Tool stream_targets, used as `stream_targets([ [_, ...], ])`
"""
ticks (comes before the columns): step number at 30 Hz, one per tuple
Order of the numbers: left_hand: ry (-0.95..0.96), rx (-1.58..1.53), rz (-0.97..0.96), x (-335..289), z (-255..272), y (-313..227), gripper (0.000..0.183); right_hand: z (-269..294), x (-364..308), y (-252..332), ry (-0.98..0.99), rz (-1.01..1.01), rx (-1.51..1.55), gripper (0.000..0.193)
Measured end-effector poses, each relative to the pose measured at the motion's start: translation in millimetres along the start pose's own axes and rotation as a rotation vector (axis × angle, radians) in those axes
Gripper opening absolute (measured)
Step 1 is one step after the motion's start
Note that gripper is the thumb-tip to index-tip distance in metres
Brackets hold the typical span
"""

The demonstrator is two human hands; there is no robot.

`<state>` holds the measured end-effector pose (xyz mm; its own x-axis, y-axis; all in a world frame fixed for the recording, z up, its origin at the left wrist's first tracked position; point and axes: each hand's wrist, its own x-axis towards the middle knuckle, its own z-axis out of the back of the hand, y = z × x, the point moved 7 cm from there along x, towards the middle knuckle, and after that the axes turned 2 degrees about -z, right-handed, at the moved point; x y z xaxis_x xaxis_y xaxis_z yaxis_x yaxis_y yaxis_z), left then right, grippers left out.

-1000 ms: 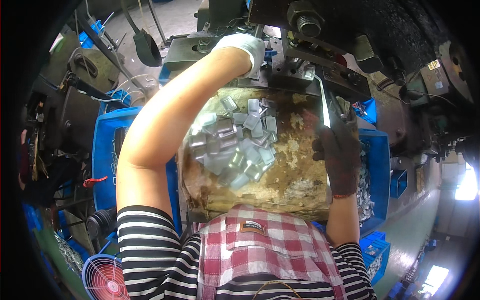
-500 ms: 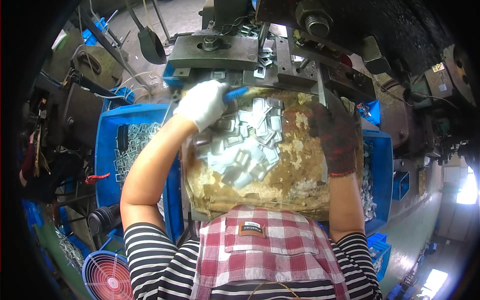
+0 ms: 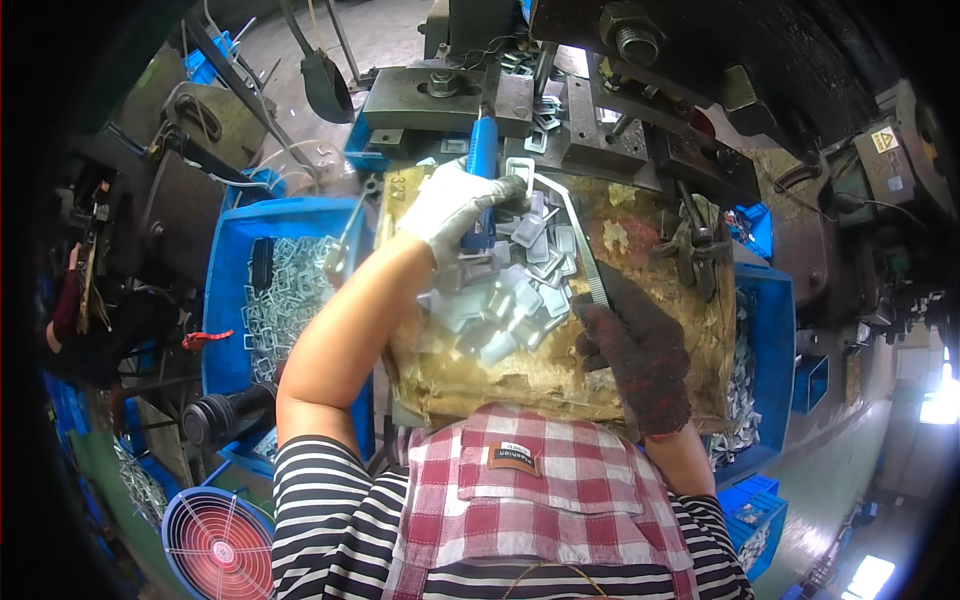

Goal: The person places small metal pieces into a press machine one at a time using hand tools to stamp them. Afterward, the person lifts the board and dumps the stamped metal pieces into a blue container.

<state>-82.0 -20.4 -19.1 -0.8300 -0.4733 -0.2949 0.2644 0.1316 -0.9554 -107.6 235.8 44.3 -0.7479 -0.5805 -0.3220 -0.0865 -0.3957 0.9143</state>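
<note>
My left hand (image 3: 450, 208), in a white glove with dark fingertips, is closed round a blue-handled tool (image 3: 482, 150) whose dark tip points away from me. Its fingertips also meet a small rectangular metal frame (image 3: 520, 170). My right hand (image 3: 640, 350), in a dark knitted glove, grips long metal tweezers with a bent tip (image 3: 588, 255). The tweezers' tip lies beside the metal frame; whether it touches is hard to tell. Below both, a pile of small silvery metal pieces (image 3: 525, 295) lies on the worn, brownish work surface (image 3: 620, 385).
Blue bins with metal pieces stand at left (image 3: 215, 330) and right (image 3: 775, 370). A press with a steel block (image 3: 400, 100) and large bolts rises at the far side. A fan (image 3: 222, 548) stands lower left. Another person's dark sleeve (image 3: 68, 300) shows at the far left.
My right hand has come from the far right toward the middle, bringing the tweezers to the frame. My left hand has moved slightly right, with the blue-handled tool now pointing away.
</note>
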Motion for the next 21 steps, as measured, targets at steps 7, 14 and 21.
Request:
stream_targets([
  [7, 0.006, 0.064, -0.009, -5, -6, 3, 0.047, -1, 2, -9, 0.005, 0.043, -0.081, 0.043],
  [14, 0.130, 0.407, -0.093, -9, 37, -17, 0.050, 22, 16, -18, -0.121, 0.098, -0.062, 0.040],
  [21, 0.052, 1.247, -0.320, 14, 5, -76, 0.041, 40, 21, -23, -0.205, 0.088, -0.055, 0.038],
])
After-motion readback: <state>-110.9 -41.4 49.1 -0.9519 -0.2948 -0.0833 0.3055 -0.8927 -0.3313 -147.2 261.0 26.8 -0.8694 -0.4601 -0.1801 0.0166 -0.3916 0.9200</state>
